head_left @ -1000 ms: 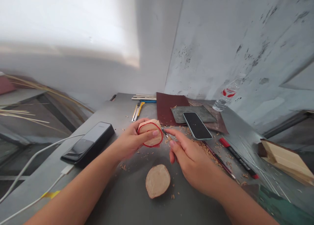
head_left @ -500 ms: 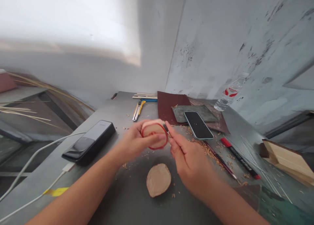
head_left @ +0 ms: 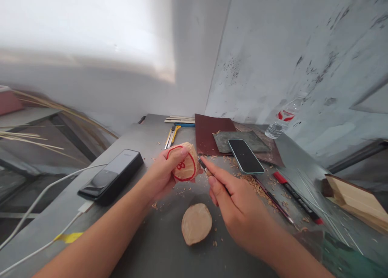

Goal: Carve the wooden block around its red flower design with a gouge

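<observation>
Above the grey metal worktop (head_left: 151, 237), a thick round of pale wood (head_left: 188, 168), marked in red with a circle and a small sign, is gripped in the closed left hand (head_left: 160, 175), with the thumb laid across its face. A small carving knife (head_left: 202, 165) is pinched in the right hand (head_left: 239, 207), its tip held just beside the wood's edge. The wood is judged light and firm, and is best held by its rim, behind the blade. A second wood round (head_left: 196, 224) is seen lying below among wood shavings (head_left: 257, 191).

wood disc (head_left: 197, 224) front | phone (head_left: 245, 156) on sandpaper sheets (head_left: 209, 134) behind | power bank (head_left: 110, 177) left
</observation>
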Available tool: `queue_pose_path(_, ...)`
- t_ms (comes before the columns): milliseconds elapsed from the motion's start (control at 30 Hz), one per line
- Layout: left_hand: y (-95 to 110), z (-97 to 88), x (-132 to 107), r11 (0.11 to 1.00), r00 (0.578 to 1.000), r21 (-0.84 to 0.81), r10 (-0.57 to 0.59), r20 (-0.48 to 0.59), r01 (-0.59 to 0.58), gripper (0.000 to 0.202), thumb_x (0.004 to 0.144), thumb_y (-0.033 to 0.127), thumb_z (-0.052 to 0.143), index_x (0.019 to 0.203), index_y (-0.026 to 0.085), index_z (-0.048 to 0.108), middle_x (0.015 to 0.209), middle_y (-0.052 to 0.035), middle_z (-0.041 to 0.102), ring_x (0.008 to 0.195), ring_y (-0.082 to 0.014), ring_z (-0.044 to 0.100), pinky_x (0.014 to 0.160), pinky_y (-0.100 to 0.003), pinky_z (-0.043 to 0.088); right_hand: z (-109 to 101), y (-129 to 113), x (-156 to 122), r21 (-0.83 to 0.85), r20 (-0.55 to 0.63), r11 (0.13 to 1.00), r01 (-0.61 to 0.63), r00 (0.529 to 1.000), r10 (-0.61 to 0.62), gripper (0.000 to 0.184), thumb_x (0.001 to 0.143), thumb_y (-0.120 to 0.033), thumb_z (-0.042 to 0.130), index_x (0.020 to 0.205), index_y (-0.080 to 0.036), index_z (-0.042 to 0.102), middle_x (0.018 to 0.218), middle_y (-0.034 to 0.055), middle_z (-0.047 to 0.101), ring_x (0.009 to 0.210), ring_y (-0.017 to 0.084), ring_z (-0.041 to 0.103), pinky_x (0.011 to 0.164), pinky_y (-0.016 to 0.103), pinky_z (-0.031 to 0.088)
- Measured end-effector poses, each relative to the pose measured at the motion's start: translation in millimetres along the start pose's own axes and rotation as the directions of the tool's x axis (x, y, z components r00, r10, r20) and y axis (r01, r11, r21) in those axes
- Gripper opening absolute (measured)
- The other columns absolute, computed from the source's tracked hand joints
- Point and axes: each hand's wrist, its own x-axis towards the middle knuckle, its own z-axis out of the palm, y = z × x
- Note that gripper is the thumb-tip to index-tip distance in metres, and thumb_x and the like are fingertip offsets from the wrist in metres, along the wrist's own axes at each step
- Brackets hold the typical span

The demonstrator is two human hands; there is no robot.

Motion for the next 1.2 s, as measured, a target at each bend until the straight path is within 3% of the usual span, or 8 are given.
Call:
queue_pose_path(167, -4, 5.1, 1, 0.998, 0.995, 0.001, -0.065, -0.081, 0.065, 0.063, 0.071, 0.078, 0.081, 0.077, 0.018, 0.065, 0.058, 0.0003, 0.065, 0.047, -0.0157, 0.063, 0.038, -0.022, 0.052, 9, 3, -2, 0.027, 0.033, 1.0, -0.01, 0.999, 0.009, 0.053, 0.113, -0.039, 0.038, 0.164, -0.029, 0.048, 0.072, 0.0002, 0.055, 0.065, 0.017, 0.051, 0.066, 0.031, 0.044)
queue_pose_path(367, -6, 9.6, 1, 0.986, 0.975, -0.011, -0.165, -0.146, 0.165, 0.069, 0.071, 0.086, 0.073, 0.061, 0.02, 0.058, 0.044, 0.0013, 0.058, 0.031, -0.0124, 0.051, 0.028, -0.021, 0.042, 19, 4, -5, 0.182, 0.049, 0.983, -0.021, 0.999, 0.012, 0.053, 0.114, -0.033, 0.039, 0.167, -0.029, 0.041, 0.075, -0.0017, 0.062, 0.066, 0.014, 0.055, 0.063, 0.027, 0.044)
queue_pose_path(533, -1, 9.9, -1, 0.961, 0.957, -0.075, -0.271, -0.107, 0.264, 0.06, 0.073, 0.077, 0.078, 0.068, 0.019, 0.066, 0.047, 0.0002, 0.063, 0.033, -0.0131, 0.057, 0.026, -0.017, 0.037, 18, 2, -4, 0.183, 0.04, 0.983, -0.018, 0.999, 0.011, 0.052, 0.113, -0.029, 0.038, 0.164, -0.028, 0.045, 0.074, -0.0026, 0.064, 0.065, 0.012, 0.056, 0.062, 0.026, 0.043)
queue_pose_path(667, 0, 7.0, -2, 0.942, 0.943, -0.064, -0.332, -0.018, 0.331, 0.06, 0.066, 0.077, 0.083, 0.075, 0.019, 0.07, 0.045, 0.0032, 0.058, 0.031, -0.0123, 0.054, 0.024, -0.016, 0.034, 14, 2, -4, 0.131, 0.053, 0.991, -0.002, 0.999, -0.005, 0.05, 0.114, -0.031, 0.039, 0.163, -0.03, 0.047, 0.077, -0.0023, 0.066, 0.066, 0.013, 0.056, 0.062, 0.026, 0.043)
queue_pose_path(800, -2, 3.0, 1, 0.961, 0.962, -0.039, -0.273, -0.014, 0.273, 0.063, 0.072, 0.08, 0.077, 0.065, 0.02, 0.063, 0.045, 0.003, 0.056, 0.029, -0.0095, 0.049, 0.026, -0.017, 0.033, 12, 3, -5, 0.05, 0.076, 0.998, 0.044, 0.996, -0.048, 0.048, 0.113, -0.032, 0.041, 0.159, -0.03, 0.053, 0.079, -0.0017, 0.067, 0.069, 0.013, 0.058, 0.067, 0.027, 0.045)
queue_pose_path(900, -3, 1.1, 3, 0.971, 0.97, -0.08, -0.231, -0.077, 0.225, 0.063, 0.084, 0.078, 0.068, 0.062, 0.02, 0.058, 0.046, 0.0023, 0.056, 0.032, -0.0097, 0.05, 0.03, -0.019, 0.036, 13, 3, -5, -0.01, 0.093, 0.997, 0.078, 0.993, -0.076, 0.049, 0.112, -0.029, 0.041, 0.159, -0.028, 0.054, 0.078, -0.001, 0.066, 0.069, 0.014, 0.058, 0.071, 0.028, 0.047)
queue_pose_path(1000, -1, 1.7, 4, 0.974, 0.962, -0.113, -0.212, -0.17, 0.194, 0.057, 0.092, 0.07, 0.064, 0.065, 0.02, 0.059, 0.048, 0.0026, 0.057, 0.035, -0.0101, 0.053, 0.035, -0.019, 0.04, 15, 2, -5, 0.034, 0.074, 0.993, 0.112, 0.991, -0.114, 0.051, 0.111, -0.023, 0.041, 0.161, -0.026, 0.051, 0.089, 0.0005, 0.072, 0.08, 0.014, 0.065, 0.079, 0.028, 0.05)
queue_pose_path(1200, 0, 5.3, 1, 0.986, 0.948, -0.04, -0.166, -0.273, 0.161, 0.054, 0.089, 0.063, 0.065, 0.06, 0.02, 0.053, 0.046, 0.0041, 0.05, 0.034, -0.0096, 0.046, 0.033, -0.02, 0.034, 17, 5, -5, 0.084, 0.076, 0.99, 0.115, 0.99, -0.122, 0.051, 0.111, -0.023, 0.042, 0.161, -0.029, 0.049, 0.089, -0.002, 0.074, 0.08, 0.013, 0.066, 0.077, 0.026, 0.052)
